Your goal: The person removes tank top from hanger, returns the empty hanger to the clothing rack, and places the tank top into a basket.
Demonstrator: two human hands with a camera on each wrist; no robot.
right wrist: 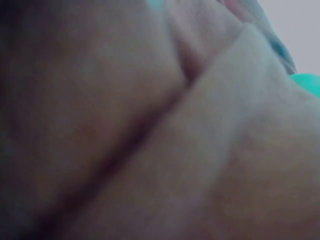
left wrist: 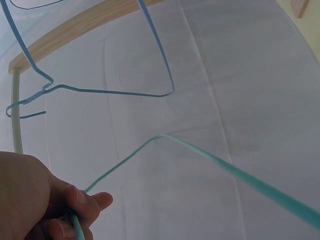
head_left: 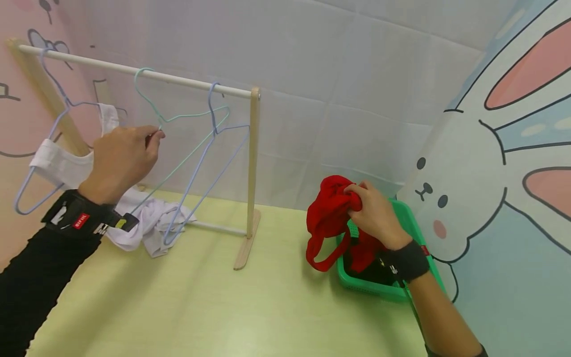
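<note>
My left hand pinches a mint-green wire hanger just below its hook, which hangs over the rack's rail. In the left wrist view, the left hand has thumb and fingers around the green wire. Bunched red cloth with a strap, a garment, is gripped by my right hand over the left side of a green basket. Some red fabric hangs down into the basket. Blurred skin fills most of the right wrist view, hiding what those fingers do there.
A wooden rack with a white rail stands on the pale yellow table. Lilac-blue hangers hang on both sides of the green one. The left one carries a white garment; white cloth lies crumpled beneath.
</note>
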